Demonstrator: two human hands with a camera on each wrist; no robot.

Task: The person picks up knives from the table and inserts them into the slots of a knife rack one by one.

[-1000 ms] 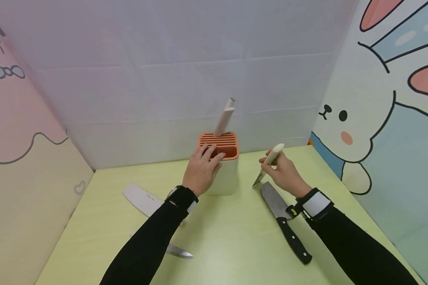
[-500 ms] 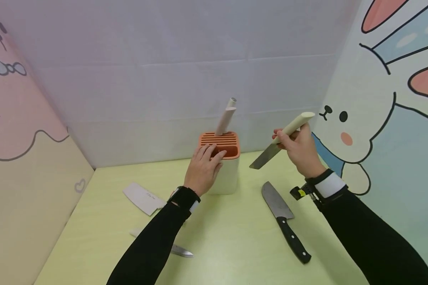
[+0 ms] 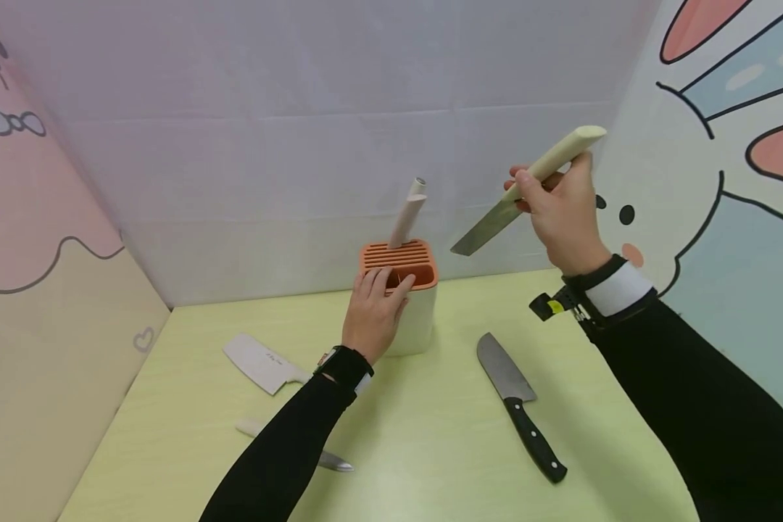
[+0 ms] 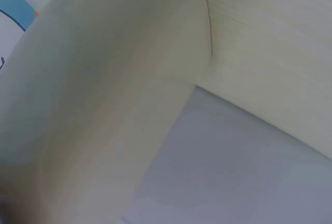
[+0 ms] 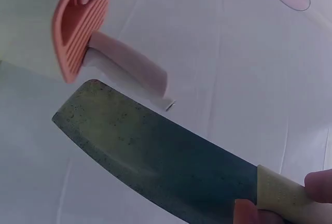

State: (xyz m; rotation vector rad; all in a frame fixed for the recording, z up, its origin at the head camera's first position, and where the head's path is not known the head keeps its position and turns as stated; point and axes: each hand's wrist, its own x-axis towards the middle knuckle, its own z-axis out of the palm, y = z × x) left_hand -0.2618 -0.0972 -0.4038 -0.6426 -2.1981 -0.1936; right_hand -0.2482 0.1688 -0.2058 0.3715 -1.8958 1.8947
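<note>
**Cream-handled knife raised above the knife block**

The right wrist view shows what the head view cannot: the blade (image 5: 155,154) is speckled and dull, with fingertips (image 5: 249,214) pinching the cream handle where it meets the steel. The left wrist view shows only the block's pale wall (image 4: 104,110), close up.

In the head view the right hand (image 3: 561,214) has lifted from desk level a second ago to well above the knife block (image 3: 401,304), at about 2 o'clock from it. Its grip is closed round the handle of the cream-handled knife (image 3: 528,192), tip slanting down toward 8 o'clock. The left hand (image 3: 375,315) stays on the block's orange top, fingers loosely laid over the rim.

A black-handled knife (image 3: 518,406) lies on the desk (image 3: 431,442) at 5 o'clock from the block; a cleaver (image 3: 261,362) lies at 8 o'clock.
</note>
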